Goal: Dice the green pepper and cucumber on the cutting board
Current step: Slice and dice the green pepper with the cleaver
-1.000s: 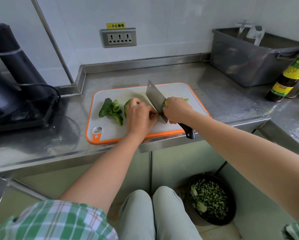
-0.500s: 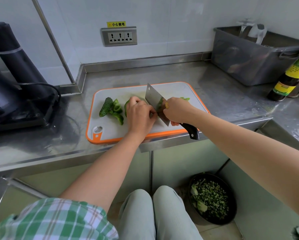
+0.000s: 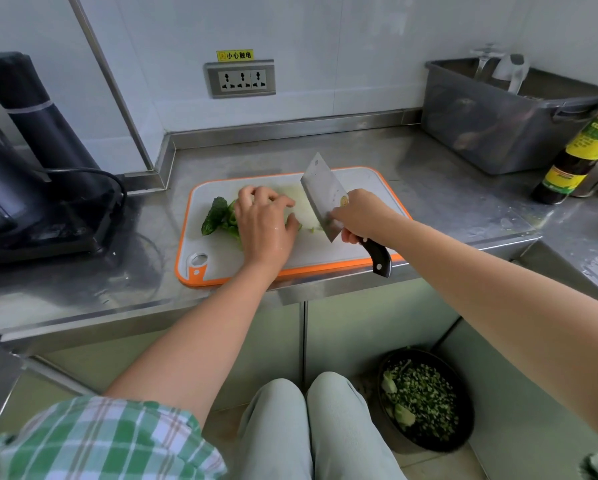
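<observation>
While the brushed steel tabletop runs wide and dully reflective under a tiled wall, a rectangular cutting board, matte white with a rounded orange rim, lies along its front edge. On the board's left part sits a bumpy, dark green cucumber chunk, touching glossy curved pieces of green pepper.

The left hand lies palm down over those pepper pieces with fingers bent; whether it grips them or only rests on them cannot be told. The right hand is clenched round the black riveted handle of a cleaver, whose broad rectangular steel blade tilts over the middle of the board. Small green scraps lie between the two hands.

At the back right stands a grey, translucent plastic tub; dim shapes show through its wall, too murky to name. On the floor beneath sits a round black bowl heaped with finely chopped greens. A dark bottle with a yellow-green label stands near the tub.
</observation>
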